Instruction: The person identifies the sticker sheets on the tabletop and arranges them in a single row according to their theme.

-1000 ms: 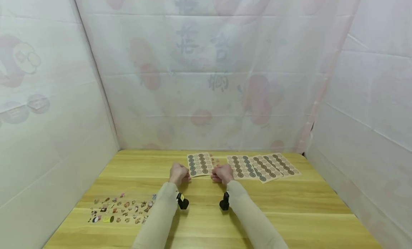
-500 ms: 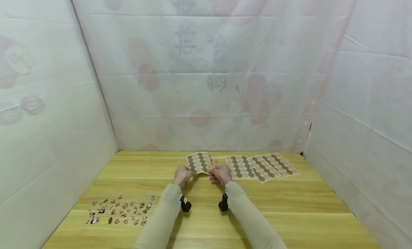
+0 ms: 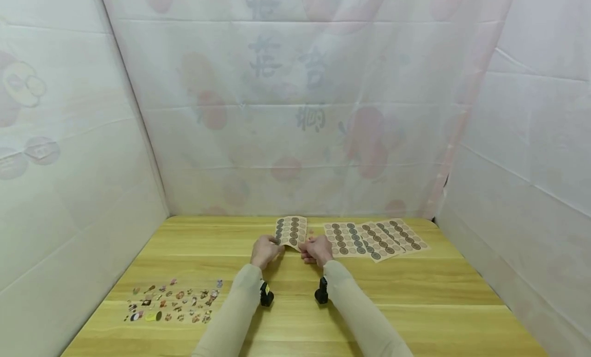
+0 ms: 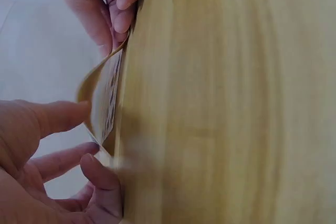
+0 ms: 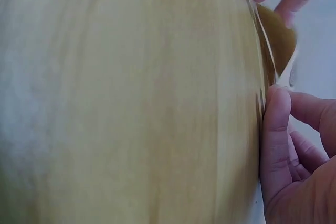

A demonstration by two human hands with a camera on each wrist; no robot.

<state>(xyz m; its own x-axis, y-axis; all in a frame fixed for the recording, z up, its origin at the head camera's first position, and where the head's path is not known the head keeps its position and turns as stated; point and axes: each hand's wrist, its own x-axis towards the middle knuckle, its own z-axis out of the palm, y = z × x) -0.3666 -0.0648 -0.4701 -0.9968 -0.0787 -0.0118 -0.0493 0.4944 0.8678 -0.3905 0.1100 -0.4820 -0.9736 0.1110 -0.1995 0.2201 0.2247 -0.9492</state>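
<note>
A tan sheet of round stickers (image 3: 292,229), with rows of dark and pale circles, lies at the back middle of the table, its near edge bowed up. My left hand (image 3: 266,251) pinches the near left part of that edge between thumb and finger. At the near right corner my right hand (image 3: 317,249) pinches the same sheet, thumb against index finger. In the left wrist view the lifted sheet (image 4: 86,90) arches over another printed sheet (image 4: 108,98) beneath. The right wrist view shows the corner between the fingers of my right hand (image 5: 299,145).
Several similar sticker sheets (image 3: 343,239) lie overlapping to the right of my right hand. A clear sheet with small colourful stickers (image 3: 180,303) lies at the front left of the wooden table (image 3: 415,285). White printed curtains (image 3: 295,167) close off the back and both sides.
My left hand has moved right and taken hold of the sheet's near edge, which has bowed up. The sheet has shifted slightly right. My right hand has stayed nearly in place, now pinching the corner.
</note>
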